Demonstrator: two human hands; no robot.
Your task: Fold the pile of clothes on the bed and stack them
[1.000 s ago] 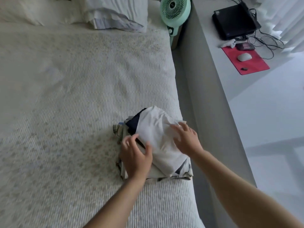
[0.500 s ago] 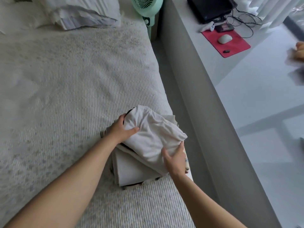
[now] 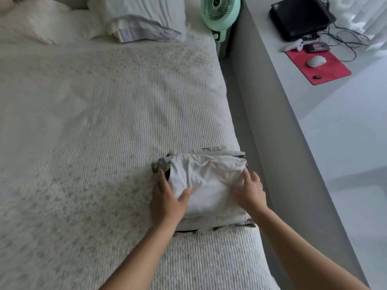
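Hands frame the stack (image 3: 207,185) near the bed's (image 3: 104,122) right edge. My left hand (image 3: 167,197) grips the white top garment's (image 3: 207,181) left side, thumb on top; my right hand (image 3: 249,191) rests spread flat on its right side.

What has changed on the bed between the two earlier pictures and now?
The folded white cloth, skewed across the stack of folded clothes earlier, now lies squared on top. The left hand has let go of its far corner and holds the near left edge, thumb on top; the right hand rests flat on the right side. The stack stays at the bed's right edge.
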